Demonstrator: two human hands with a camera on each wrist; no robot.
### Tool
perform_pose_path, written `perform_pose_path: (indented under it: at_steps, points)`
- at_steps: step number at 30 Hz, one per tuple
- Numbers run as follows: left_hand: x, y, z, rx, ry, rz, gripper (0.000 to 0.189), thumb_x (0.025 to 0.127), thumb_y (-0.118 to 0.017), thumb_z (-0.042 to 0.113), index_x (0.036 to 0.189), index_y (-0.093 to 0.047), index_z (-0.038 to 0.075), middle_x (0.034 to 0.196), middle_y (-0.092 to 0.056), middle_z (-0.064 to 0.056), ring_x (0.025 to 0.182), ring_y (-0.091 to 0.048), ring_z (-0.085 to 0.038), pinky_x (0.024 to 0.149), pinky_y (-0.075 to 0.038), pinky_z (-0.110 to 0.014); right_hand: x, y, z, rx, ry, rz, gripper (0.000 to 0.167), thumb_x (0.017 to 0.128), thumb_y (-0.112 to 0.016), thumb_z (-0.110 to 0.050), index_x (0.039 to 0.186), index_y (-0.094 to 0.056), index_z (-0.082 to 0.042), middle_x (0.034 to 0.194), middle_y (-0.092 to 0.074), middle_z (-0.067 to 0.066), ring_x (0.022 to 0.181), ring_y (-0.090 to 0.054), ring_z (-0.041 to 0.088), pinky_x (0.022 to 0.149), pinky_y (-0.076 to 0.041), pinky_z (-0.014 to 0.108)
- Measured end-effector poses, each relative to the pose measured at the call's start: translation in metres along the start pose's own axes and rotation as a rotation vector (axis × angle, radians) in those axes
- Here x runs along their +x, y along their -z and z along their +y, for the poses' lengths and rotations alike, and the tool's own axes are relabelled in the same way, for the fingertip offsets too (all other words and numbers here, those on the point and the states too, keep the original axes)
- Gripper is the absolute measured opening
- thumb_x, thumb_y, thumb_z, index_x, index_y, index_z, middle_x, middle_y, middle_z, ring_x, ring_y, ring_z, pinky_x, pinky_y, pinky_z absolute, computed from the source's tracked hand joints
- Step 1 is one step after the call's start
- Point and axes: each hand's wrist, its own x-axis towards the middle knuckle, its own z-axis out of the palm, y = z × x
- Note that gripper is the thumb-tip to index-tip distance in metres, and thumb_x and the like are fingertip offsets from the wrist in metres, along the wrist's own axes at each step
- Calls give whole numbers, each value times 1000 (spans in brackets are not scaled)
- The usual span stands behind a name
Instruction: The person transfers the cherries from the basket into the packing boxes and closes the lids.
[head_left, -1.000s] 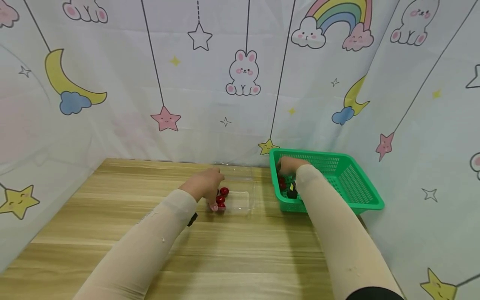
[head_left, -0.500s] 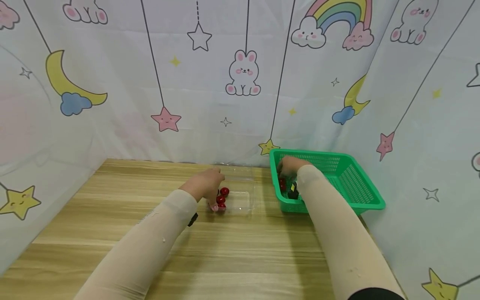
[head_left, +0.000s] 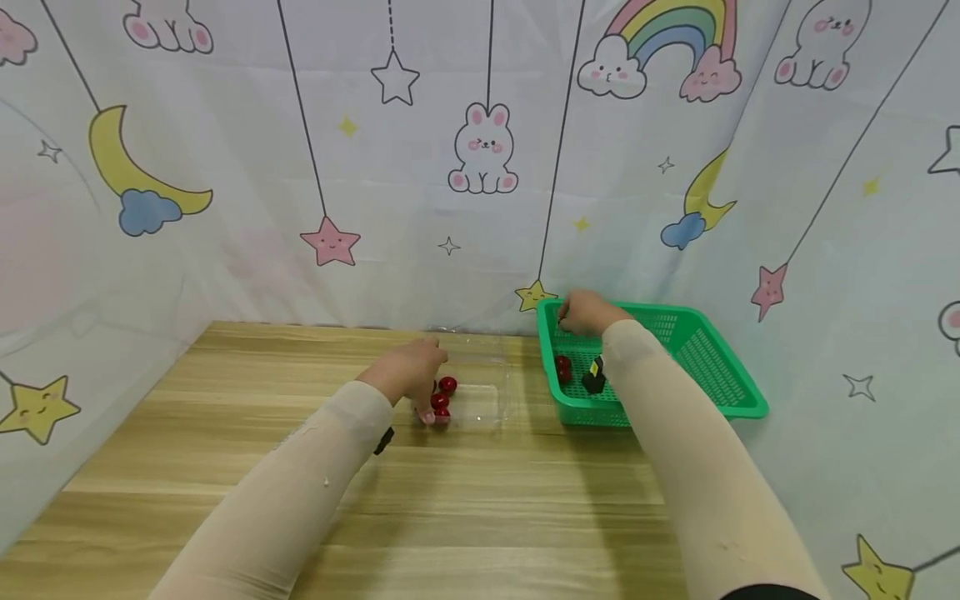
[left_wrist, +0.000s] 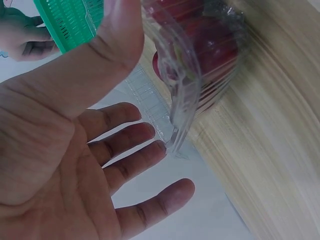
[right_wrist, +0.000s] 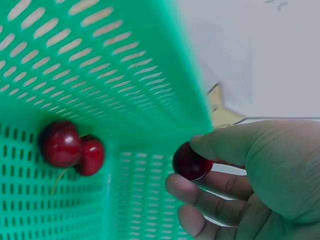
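In the right wrist view my right hand [right_wrist: 225, 185] pinches a dark red cherry [right_wrist: 191, 161] between thumb and fingertips, inside the green basket [right_wrist: 140, 100] near its rim. Two more cherries [right_wrist: 61, 143], one with a stem showing, lie together on the basket's slotted floor. My left hand [head_left: 405, 368] is at the left side of a clear plastic box [head_left: 480, 404]. Its fingers are loosely extended, and in the left wrist view the fingertips are right at the box's edge, with the thumb across its corner. Several cherries [head_left: 440, 401] sit in the box's left part, partly hidden by this hand.
The wooden table [head_left: 480, 508] carries the box at its back middle and the basket at the back right. A patterned cloth wall [head_left: 420, 183] stands close behind both. The box's clear lid [head_left: 468, 343] is raised toward that wall.
My right hand has risen from low in the basket's left end toward its back rim, now with a cherry pinched. The left hand stays at the box.
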Motion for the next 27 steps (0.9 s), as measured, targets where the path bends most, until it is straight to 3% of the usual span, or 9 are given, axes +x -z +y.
perform_pose_path:
  at_steps: [5,11,18,27]
  points:
    - [-1,1,0,-8,-6,-1,110,74,-110,34,165,-57,3,167,-52,-21,153,-57,-39,126,-54,-57,-13,8,-22,-33,41,74,34,115,-63,-17,139,-77,3,143,-76,24,129,-73,39,110,-62,55]
    - [-1,1,0,-6,-9,-2,110,74,-110,33,165,-57,3,169,-51,-22,154,-56,-40,126,-53,-57,-21,5,-50,-14,115,99,31,113,-70,-22,137,-79,-5,139,-79,18,128,-75,36,111,-62,53]
    - [-2,0,1,-7,-11,3,108,75,-110,33,164,-57,2,169,-51,-23,155,-55,-40,127,-53,-57,-25,-19,-79,37,222,19,34,114,-71,-23,141,-78,-4,140,-79,16,132,-74,34,113,-62,51]
    - [-2,2,2,20,-16,-2,109,74,-110,35,164,-58,2,169,-51,-23,153,-57,-39,125,-54,-56,-31,-59,-112,-91,348,-104,22,112,-74,-21,128,-84,-11,124,-84,7,113,-78,22,99,-67,41]
